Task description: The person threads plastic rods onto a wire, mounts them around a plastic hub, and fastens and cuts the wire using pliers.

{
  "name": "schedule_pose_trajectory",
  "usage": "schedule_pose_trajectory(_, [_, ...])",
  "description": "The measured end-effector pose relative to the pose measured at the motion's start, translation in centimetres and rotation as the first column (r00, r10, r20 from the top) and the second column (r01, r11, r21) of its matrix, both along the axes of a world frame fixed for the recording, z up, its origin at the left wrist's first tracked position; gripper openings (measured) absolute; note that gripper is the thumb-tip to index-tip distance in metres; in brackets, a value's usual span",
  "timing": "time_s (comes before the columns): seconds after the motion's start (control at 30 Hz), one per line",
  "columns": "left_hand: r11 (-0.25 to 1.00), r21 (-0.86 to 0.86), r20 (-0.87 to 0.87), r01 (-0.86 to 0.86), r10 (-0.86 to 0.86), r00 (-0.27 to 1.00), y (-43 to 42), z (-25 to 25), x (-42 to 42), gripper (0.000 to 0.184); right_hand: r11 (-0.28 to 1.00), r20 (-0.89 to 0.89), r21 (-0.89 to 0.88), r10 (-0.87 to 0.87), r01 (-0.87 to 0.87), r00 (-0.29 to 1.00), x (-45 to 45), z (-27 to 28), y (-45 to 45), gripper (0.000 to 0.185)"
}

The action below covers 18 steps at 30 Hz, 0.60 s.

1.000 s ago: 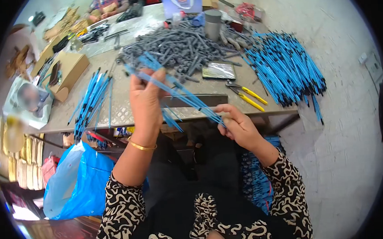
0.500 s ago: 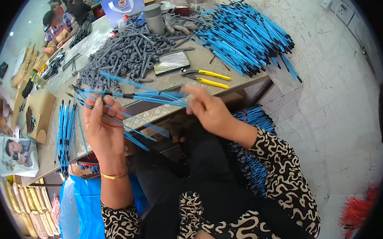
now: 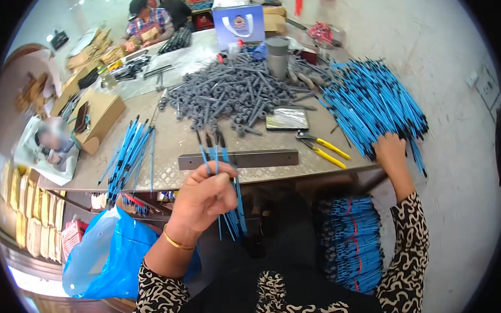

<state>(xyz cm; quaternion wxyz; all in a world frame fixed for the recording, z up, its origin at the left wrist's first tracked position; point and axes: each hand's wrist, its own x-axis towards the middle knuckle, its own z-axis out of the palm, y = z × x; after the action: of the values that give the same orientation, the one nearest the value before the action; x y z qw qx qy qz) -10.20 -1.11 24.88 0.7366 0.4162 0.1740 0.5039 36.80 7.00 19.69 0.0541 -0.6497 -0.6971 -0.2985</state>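
My left hand (image 3: pixel 204 195) is closed round several thin blue sticks with dark tips (image 3: pixel 231 216), held nearly upright at the table's front edge. Behind them a dark metal bar (image 3: pixel 267 158) lies along that edge. At the right, my right hand (image 3: pixel 391 147) reaches onto the near end of a large pile of blue sticks (image 3: pixel 371 101); its fingertips are hidden among them, so its grip cannot be made out. Yellow-handled pliers (image 3: pixel 328 153) lie between the hands, beside a flat case of pins (image 3: pixel 286 119).
A heap of grey plastic parts (image 3: pixel 225 93) covers mid-table, with a grey cup (image 3: pixel 278 59) behind. More blue sticks (image 3: pixel 128 153) lie left, above a blue bag (image 3: pixel 117 246). Bundled sticks (image 3: pixel 352 244) are below. A person (image 3: pixel 149 24) sits across the table.
My right hand has left the sticks in my left hand and moved right to the large pile. The held sticks have turned from slanting to nearly upright. The view has shifted.
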Motion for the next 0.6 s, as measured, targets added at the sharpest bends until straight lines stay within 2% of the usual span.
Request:
schedule_pose_trajectory(0.07, [0.996, -0.073, 0.003, 0.053, -0.053, 0.999, -0.1, -0.7, -0.4, 0.022, 0.999, -0.195, 0.021, 0.045, -0.042, 0.98, -0.1, 0.3, 0.0, 0.021])
schedule_pose_trajectory(0.1, [0.99, -0.111, 0.005, 0.084, -0.084, 0.996, -0.2, -0.8, -0.4, 0.023, 0.994, -0.337, 0.094, 0.077, -0.048, 0.938, -0.9, 0.9, -0.4, 0.029])
schedule_pose_trajectory(0.2, [0.994, -0.092, 0.023, 0.055, -0.053, 0.998, 0.1, -1.0, 0.3, 0.027, 1.0, -0.554, -0.011, -0.009, 0.004, 0.833, -1.8, 2.5, -0.5, 0.033])
schedule_pose_trajectory(0.23, [0.995, -0.102, -0.004, 0.001, -0.002, 1.0, 0.0, -1.5, 0.6, 0.03, 0.989, -0.806, -0.063, 0.03, -0.136, 0.591, -2.5, 3.2, -0.6, 0.037])
schedule_pose_trajectory(0.3, [0.984, -0.173, 0.003, -0.039, 0.041, 0.999, -0.4, -0.5, 1.8, 0.033, 0.985, -0.778, -0.045, 0.068, -0.164, 0.624, -3.8, 3.8, -0.6, 0.036])
schedule_pose_trajectory(0.4, [0.975, -0.198, 0.031, -0.104, 0.113, 0.993, 0.7, -0.9, 2.8, 0.036, 0.978, -0.847, 0.035, 0.139, -0.207, 0.514, -9.5, 4.9, -2.3, 0.033])
schedule_pose_trajectory(0.5, [0.944, -0.161, 0.063, -0.288, 0.301, 0.952, 3.4, -1.7, 3.8, 0.029, 0.902, -0.833, 0.148, 0.334, -0.406, 0.44, -15.0, 4.1, -5.2, 0.029])
schedule_pose_trajectory(0.6, [0.849, -0.08, 0.172, -0.523, 0.529, 0.831, 5.6, -2.0, 5.1, 0.023, 0.741, -0.789, 0.189, 0.506, -0.644, 0.35, -18.6, 2.7, -7.7, 0.027])
